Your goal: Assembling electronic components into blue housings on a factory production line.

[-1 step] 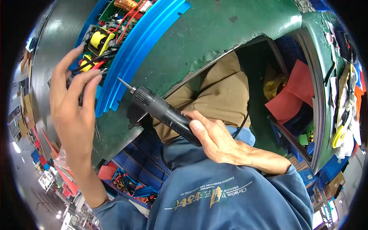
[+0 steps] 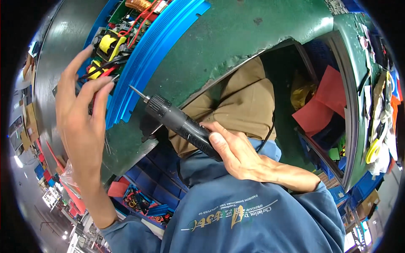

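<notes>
A black electric screwdriver lies in my right hand, which is wrapped round its rear end. Its thin bit points up and left, its tip close to the ribbed side of a blue metal housing. Inside the open housing sit a circuit board, yellow-wrapped transformers, a copper coil and red and black wires. My left hand is at the housing's near end, thumb and a finger pinched together beside a red wire; what they hold, if anything, is too small to make out.
The green workbench has a worn, chipped front edge above my lap. To the right, an open compartment holds red sheets. Below the bench at left stands a bin of blue housings and wires.
</notes>
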Tool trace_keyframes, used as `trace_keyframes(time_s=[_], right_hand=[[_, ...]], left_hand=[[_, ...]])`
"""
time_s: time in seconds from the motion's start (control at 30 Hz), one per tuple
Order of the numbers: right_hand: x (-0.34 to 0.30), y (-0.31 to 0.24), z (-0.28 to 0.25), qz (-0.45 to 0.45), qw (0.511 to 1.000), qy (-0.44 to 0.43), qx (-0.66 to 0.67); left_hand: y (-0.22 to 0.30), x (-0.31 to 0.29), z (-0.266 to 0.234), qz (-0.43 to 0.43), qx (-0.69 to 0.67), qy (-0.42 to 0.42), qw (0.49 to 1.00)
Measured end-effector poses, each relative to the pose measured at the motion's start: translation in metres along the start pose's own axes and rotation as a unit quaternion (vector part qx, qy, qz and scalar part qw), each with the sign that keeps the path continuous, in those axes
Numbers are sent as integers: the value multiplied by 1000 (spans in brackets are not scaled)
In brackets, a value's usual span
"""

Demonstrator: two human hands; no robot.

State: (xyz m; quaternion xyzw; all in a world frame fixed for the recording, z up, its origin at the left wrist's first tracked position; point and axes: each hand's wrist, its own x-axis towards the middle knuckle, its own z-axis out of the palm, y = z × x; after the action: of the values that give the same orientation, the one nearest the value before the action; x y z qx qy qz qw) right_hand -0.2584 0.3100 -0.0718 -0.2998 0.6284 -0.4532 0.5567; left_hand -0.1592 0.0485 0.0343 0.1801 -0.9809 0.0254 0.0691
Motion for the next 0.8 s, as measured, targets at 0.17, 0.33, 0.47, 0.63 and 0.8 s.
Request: trace_keyframes(time_s=[0.17,0.33,0.47,0.63,0.8], right_hand=[[4,-8,-3,14,1000,-17,16],[9,-18,-13,87,990,-68,83],[12,-16,-20,113,966,-129,191],[11,-18,-14,181,921,-146,313],[11,-30,-11,228,905,-167,317]], left_hand=[[-14,10,3,47,35,-52,997],[-21,15,10,37,-17,-56,998],[-20,14,7,4,-57,-57,997],[-20,8,7,-27,-107,-56,992],[-24,9,6,-49,-158,-67,984]])
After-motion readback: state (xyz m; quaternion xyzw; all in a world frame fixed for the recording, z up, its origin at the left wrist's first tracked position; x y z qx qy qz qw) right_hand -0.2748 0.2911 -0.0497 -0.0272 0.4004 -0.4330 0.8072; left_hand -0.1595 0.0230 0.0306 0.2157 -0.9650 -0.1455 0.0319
